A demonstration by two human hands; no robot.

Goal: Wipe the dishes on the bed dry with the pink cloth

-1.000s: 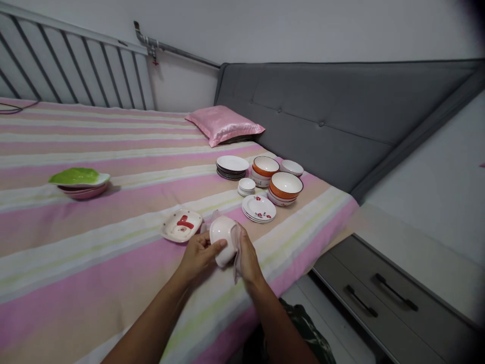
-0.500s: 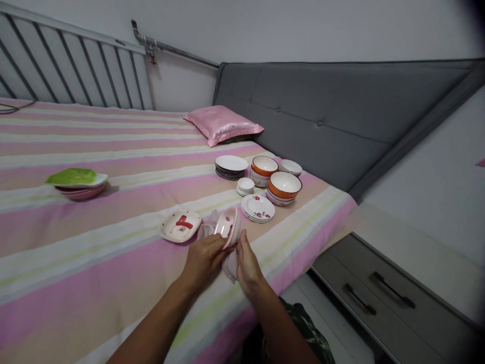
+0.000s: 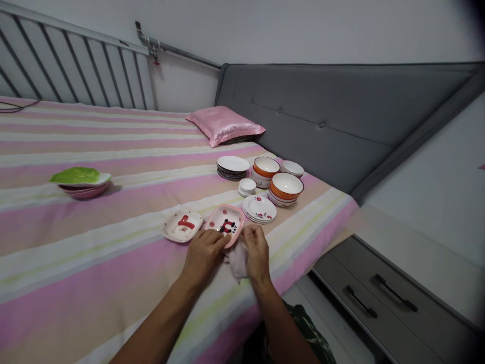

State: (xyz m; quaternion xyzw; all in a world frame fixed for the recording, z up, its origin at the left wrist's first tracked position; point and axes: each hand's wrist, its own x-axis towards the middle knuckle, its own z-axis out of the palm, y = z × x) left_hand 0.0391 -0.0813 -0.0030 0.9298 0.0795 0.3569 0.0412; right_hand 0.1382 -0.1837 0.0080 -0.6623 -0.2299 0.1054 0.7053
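Observation:
My left hand (image 3: 202,253) grips the near edge of a small pink-rimmed square dish (image 3: 224,224) with red dots and a black-and-red figure; the dish faces up, just above the striped bedspread (image 3: 94,242). My right hand (image 3: 255,253) is closed on a pale pink cloth (image 3: 238,263) bunched under the dish's right corner. A similar square dish with a red mark (image 3: 182,225) lies just to the left on the bed.
Beyond the hands stand a stack of flowered plates (image 3: 259,208), small white saucers (image 3: 247,186), orange-and-white bowls (image 3: 286,188), and a plate stack (image 3: 232,166). A green dish on pink ones (image 3: 80,181) lies far left. A pink pillow (image 3: 224,124), a grey headboard and a drawer unit (image 3: 379,298) border the bed.
The dish was held bottom-up against the cloth, then tipped on edge, and now faces up, lowered toward the bed. My right hand slid with the cloth to its right corner.

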